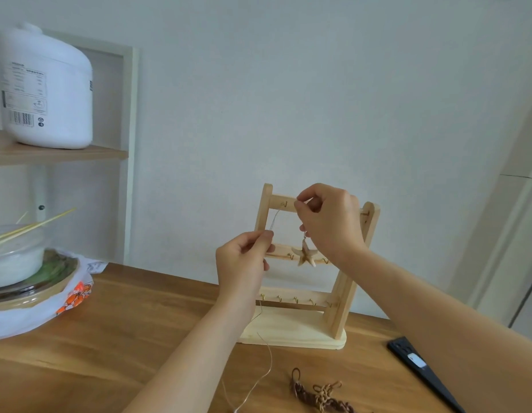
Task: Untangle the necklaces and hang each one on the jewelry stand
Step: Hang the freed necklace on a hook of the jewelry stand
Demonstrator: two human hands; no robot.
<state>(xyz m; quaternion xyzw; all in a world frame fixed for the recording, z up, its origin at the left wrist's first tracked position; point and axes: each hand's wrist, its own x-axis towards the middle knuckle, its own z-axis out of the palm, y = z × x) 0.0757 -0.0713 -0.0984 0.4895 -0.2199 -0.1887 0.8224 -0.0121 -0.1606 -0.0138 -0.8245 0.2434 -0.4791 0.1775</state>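
A wooden jewelry stand [345, 290] with three rails of small gold hooks stands on the table. My right hand [330, 217] pinches a thin cord at the top rail, and a starfish pendant [304, 253] dangles below it in front of the middle rail. My left hand [243, 260] pinches the same thin cord [266, 374] lower down; its loose end trails onto the table. A brown braided necklace [318, 396] lies in a heap on the table near the front edge.
On the wooden table [124, 338], a glass bowl [17, 254] with sticks sits on plates over a plastic bag at the left. A white jug [47, 87] stands on a shelf above. A black flat object [422, 368] lies at the right.
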